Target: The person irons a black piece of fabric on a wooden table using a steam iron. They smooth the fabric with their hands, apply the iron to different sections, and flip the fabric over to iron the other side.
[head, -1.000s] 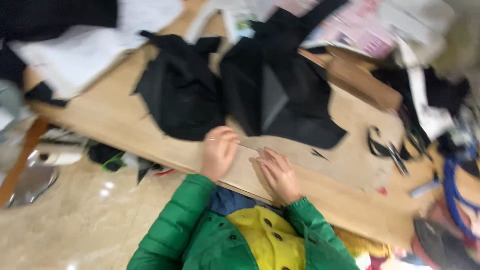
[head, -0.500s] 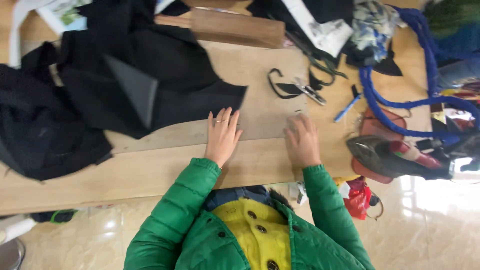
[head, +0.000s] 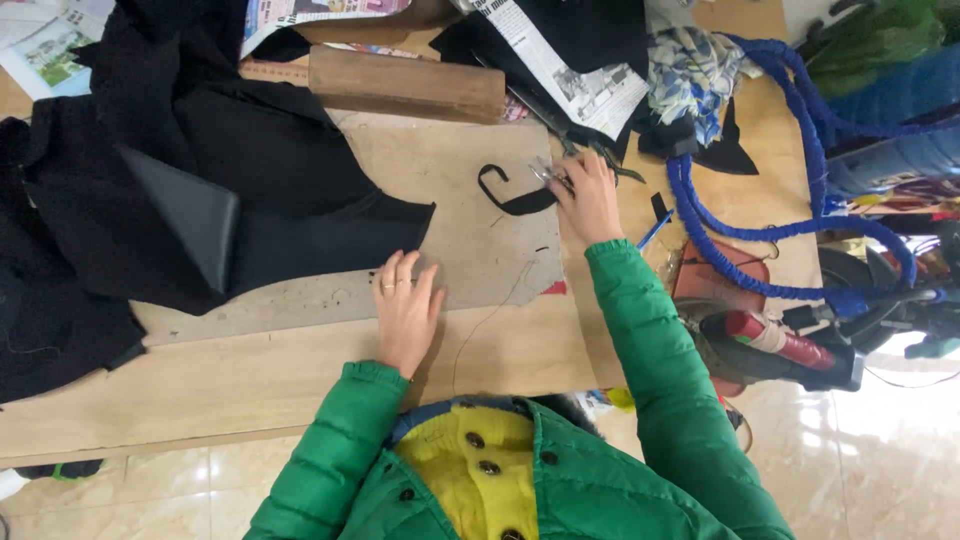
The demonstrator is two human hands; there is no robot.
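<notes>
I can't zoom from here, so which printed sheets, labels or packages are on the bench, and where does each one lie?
Newspaper sheet: top centre, over black cloth, white with dark print and small photos.
Colour printed sheet: top edge, above the brown wooden block, pale with pink patches.
Printed leaflet: top left corner, white with a green picture.
No screens or signs in view.

no pkgs, labels, signs, screens
</notes>
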